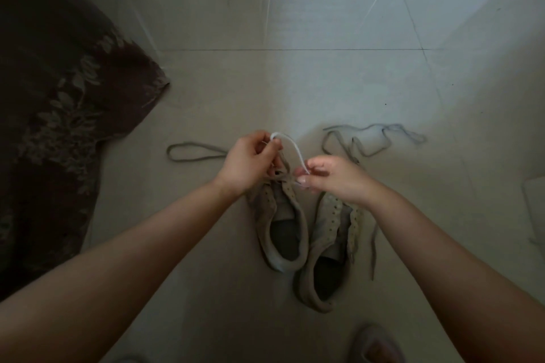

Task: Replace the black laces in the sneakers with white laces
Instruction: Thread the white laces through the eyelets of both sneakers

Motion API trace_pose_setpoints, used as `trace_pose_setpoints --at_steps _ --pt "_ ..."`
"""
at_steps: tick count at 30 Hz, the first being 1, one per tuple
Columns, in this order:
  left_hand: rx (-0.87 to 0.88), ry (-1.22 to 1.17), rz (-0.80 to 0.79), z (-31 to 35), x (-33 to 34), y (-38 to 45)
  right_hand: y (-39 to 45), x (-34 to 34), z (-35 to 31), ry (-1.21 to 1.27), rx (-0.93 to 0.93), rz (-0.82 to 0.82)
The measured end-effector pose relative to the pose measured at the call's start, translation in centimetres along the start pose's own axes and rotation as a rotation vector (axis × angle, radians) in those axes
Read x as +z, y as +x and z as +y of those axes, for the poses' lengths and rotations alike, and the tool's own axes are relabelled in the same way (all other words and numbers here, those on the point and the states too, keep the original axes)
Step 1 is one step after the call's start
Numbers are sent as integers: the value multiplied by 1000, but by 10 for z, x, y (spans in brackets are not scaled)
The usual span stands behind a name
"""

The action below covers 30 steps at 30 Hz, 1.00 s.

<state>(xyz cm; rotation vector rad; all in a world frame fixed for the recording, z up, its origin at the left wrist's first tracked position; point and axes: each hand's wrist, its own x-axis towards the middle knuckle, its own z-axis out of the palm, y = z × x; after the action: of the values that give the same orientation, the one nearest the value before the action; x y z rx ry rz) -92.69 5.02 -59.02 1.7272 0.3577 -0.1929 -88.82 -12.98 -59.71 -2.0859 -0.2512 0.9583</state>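
1. White lace (290, 148) arcs between a person's two hands above a pair of pale canvas sneakers on a tiled floor (324, 82); the left hand (250, 160) pinches one end of the arc, and the right hand (330, 175) pinches the other between thumb and fingertip.

2. Directly beneath the hands lies the left sneaker (280, 227), its toe hidden by the left hand; the lace appears to enter the front eyelets there, though the dim light leaves the exact eyelet unclear. The rows of eyelets nearer the heel show bare.

3. Just below the right hand, the right sneaker (327, 247) sits beside its mate, the two close or touching, with all visible eyelets unthreaded.

4. A dark lace loop (194, 151) lies on the floor out beyond the left hand, and a tangled dark lace (374, 138) lies beyond the right hand, both free of the shoes. Another thin lace (374, 247) trails along the outer side of the right sneaker; its colour cannot be told.

5. Judged from this, removal of the old laces looks complete, and rethreading has barely begun: one shoe is at its first eyelets, the other untouched.

6. A patterned dark fabric (59, 103) spreads well off to the left hand's side.
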Motion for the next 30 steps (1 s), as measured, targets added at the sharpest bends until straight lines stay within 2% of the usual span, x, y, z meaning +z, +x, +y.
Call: trace_pose_setpoints --at_steps 2,4,6,9,11,13,15,16,18,20,22,23,25,28,30 --pt "-4 -29 62 0 -6 5 0 1 6 -162 -33 27" --pt "-11 -30 147 -5 -10 9 -2 2 6 -222 -65 40" --pt "-4 61 228 -14 -14 13 -4 2 3 -243 -75 56" --pt "-15 227 227 -25 -10 6 -4 2 3 -230 3 44" --pt "48 354 290 -29 -4 -8 -3 5 2 -36 84 67" --pt "272 581 378 -33 4 -27 -1 10 -1 371 135 107" --pt "436 736 352 -38 15 -40 0 13 -4 749 140 116" --pt "416 772 291 -40 19 -43 2 15 -4 830 133 114" --pt "228 800 167 -43 25 -46 4 19 -3 771 126 93" --pt "73 827 101 -44 26 -44 4 23 -6 448 140 106" --pt "18 790 88 -43 28 -42 3 26 -8 113 137 172" --pt "-33 757 82 -41 30 -40 4 26 -8 44 127 199" --pt "-139 713 43 -39 34 -37 4 27 -5 72 119 194" --pt "-195 636 9 -40 38 -34 4 28 1 161 160 120" --pt "-224 536 -3 -44 38 -32 4 27 5 247 167 125"
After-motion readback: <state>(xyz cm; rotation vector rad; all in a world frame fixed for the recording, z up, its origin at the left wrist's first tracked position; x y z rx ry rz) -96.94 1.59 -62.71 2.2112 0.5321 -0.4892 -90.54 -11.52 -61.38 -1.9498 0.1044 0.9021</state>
